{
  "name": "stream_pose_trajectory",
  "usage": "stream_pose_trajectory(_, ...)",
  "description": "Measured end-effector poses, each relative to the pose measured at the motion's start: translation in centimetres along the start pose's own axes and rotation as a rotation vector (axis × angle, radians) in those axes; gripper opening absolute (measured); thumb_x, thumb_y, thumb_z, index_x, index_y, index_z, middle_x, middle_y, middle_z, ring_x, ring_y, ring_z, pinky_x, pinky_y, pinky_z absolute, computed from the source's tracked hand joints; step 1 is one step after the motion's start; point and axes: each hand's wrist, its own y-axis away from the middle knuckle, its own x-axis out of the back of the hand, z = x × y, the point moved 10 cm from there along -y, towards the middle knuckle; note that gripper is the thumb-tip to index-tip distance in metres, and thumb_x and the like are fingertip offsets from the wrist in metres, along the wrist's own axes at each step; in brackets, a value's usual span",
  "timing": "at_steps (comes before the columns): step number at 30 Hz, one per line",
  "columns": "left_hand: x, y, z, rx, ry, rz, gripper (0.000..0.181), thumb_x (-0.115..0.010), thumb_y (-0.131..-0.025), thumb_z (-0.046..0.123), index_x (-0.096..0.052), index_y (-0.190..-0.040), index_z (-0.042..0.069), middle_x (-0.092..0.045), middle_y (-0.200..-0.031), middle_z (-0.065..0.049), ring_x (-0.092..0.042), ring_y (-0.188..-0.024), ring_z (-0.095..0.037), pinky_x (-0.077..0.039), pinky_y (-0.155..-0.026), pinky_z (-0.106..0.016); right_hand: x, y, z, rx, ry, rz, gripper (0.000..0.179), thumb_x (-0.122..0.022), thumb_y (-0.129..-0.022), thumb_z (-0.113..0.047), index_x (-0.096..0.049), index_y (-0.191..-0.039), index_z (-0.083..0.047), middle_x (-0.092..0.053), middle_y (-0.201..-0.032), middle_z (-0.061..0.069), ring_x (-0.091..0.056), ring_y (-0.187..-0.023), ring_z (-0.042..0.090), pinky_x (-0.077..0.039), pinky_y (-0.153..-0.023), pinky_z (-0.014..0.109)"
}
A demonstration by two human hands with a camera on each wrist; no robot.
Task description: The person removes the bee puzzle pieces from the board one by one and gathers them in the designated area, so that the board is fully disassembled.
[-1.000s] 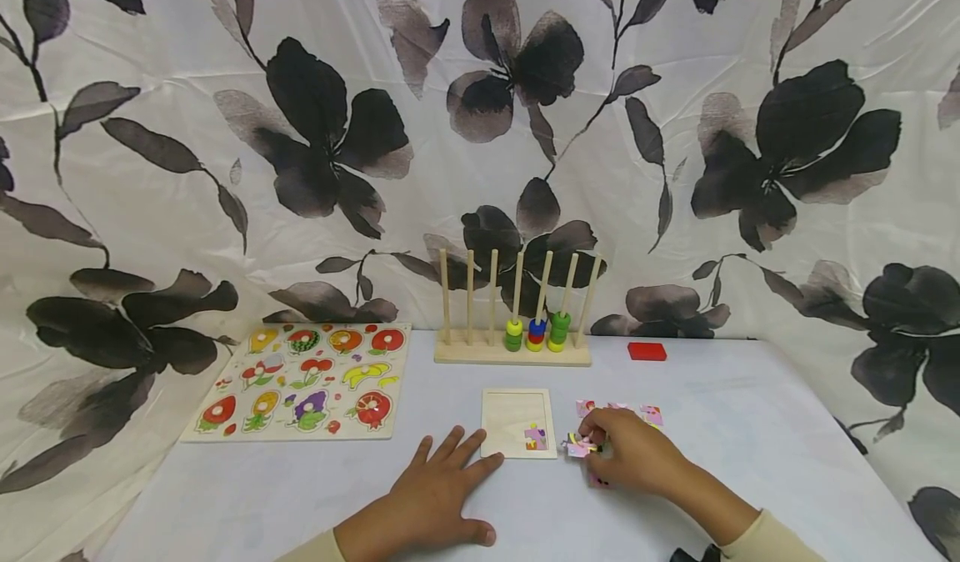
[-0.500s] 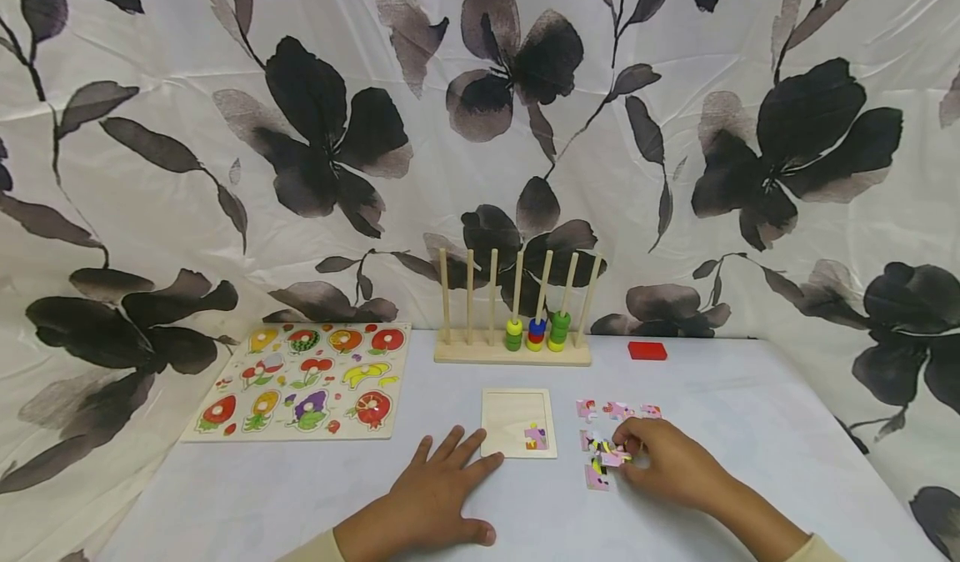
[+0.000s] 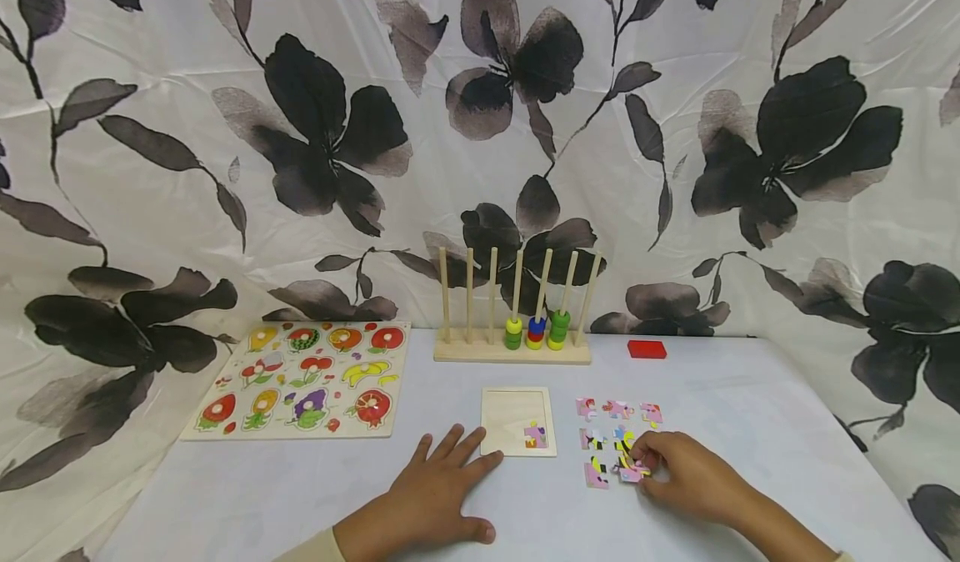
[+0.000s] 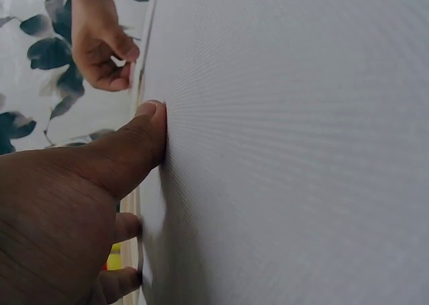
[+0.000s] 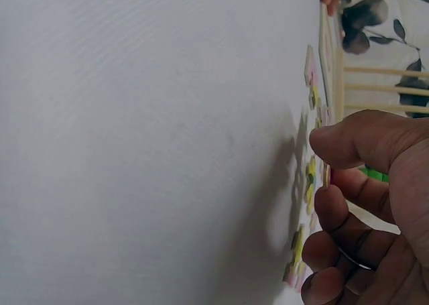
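My right hand pinches a pink and yellow jigsaw piece between thumb and fingers, at the lower right of the loose pieces. In the right wrist view that piece shows edge-on, just off the table. My left hand lies with fingers spread on the table, its fingertips at the lower left corner of a small wooden puzzle tray. One jigsaw piece sits in the tray's lower right. Several loose pieces, such as a pink corner piece, lie in rows right of the tray.
A fruit puzzle board lies at the left. Behind the tray stands a wooden peg rack with coloured rings on some pegs. A red block lies at the back right. Floral cloth hangs behind the white-covered table.
My right hand has carried the jigsaw piece rightward and nearer, from beside the tray to the lower right of the loose pieces. The left hand has stayed still.
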Motion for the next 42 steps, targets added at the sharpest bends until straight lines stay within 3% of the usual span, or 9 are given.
stream_pose_trajectory(13,0.2,0.1,0.1,0.002,0.004,0.000,0.092,-0.074,-0.076,0.073,-0.045,-0.155,0.036,-0.027,-0.168,-0.002,-0.018,-0.154,-0.037,-0.018,-0.115,-0.070,-0.7,0.6,0.3,0.044,-0.027,-0.038,0.025,-0.083,-0.080,-0.015,-0.067,-0.099,-0.022,-0.054,-0.083,-0.014,-0.049,-0.079,0.004,-0.046,-0.072,0.028)
stream_pose_trajectory(21,0.2,0.2,0.1,-0.008,0.005,0.004,0.092,-0.072,-0.076,0.074,-0.045,-0.155,0.036,-0.026,-0.168,-0.003,-0.018,-0.154,-0.037,-0.017,-0.115,-0.071,-0.6,0.4,0.4,0.001,-0.024,-0.047,0.025,-0.083,-0.081,-0.016,-0.067,-0.100,-0.021,-0.053,-0.083,-0.012,-0.049,-0.079,0.006,-0.045,-0.071,0.027)
stream_pose_trajectory(30,0.3,0.3,0.1,0.001,0.004,0.000,0.092,-0.073,-0.076,0.073,-0.045,-0.155,0.036,-0.027,-0.168,-0.003,-0.018,-0.154,-0.037,-0.018,-0.115,-0.070,0.3,-1.3,-2.3,0.100,-0.010,0.047,0.025,-0.085,-0.080,-0.019,-0.069,-0.100,-0.018,-0.055,-0.084,-0.013,-0.051,-0.082,0.006,-0.047,-0.075,0.030)
stream_pose_trajectory(42,0.3,0.2,0.1,-0.003,-0.012,0.003,0.092,-0.072,-0.076,0.074,-0.045,-0.155,0.036,-0.028,-0.167,-0.003,-0.019,-0.154,-0.037,-0.019,-0.115,-0.070,-1.2,-4.8,-5.4,0.053,-0.007,0.010,0.030,-0.084,-0.083,-0.024,-0.071,-0.109,-0.018,-0.057,-0.088,-0.011,-0.051,-0.086,0.012,-0.049,-0.076,0.035)
